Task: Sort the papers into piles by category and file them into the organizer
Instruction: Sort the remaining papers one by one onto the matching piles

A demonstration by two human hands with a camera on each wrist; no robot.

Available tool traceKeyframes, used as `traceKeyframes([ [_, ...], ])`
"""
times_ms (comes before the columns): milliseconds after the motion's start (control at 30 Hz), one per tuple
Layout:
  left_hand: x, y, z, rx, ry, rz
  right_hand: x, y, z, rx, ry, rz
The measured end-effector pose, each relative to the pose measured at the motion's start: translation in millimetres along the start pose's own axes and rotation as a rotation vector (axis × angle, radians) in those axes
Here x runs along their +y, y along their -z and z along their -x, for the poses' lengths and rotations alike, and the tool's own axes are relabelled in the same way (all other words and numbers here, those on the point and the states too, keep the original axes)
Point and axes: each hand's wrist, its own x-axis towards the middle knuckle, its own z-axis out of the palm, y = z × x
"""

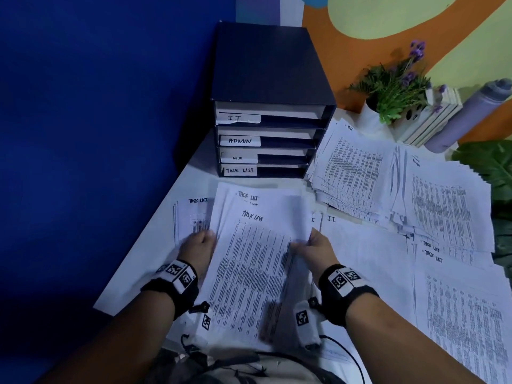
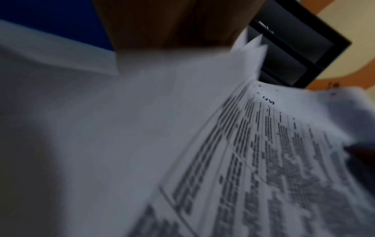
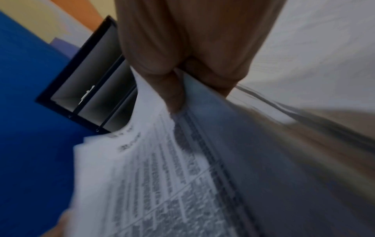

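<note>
Stack of "Task List" sheets [image 1: 257, 261] at lower centre of the frame, gripped between left hand [image 1: 198, 249] and right hand [image 1: 315, 249]. Raised just before the labelled file organizer [image 1: 266, 106] at upper centre.

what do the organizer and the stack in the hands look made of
Organizer: probably matte dark board or plastic; flat, glare-free panels, thin shelves. Held stack: plain white printer paper, thin sheets fanning and bending between the left hand and right hand.

Both wrist views blur the held stack [image 2: 274, 160]; its printed text is unreadable.
</note>
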Motion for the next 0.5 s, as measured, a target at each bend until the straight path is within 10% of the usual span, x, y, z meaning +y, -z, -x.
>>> traceKeyframes([
  [133,-16,4,-1,0.181,0.214,-0.281,12,-8,-4,0.071,-0.028,0.192],
  [500,-35,9,3,0.257,0.022,0.109,18,-11,8,-0.018,-0.037,-0.080],
])
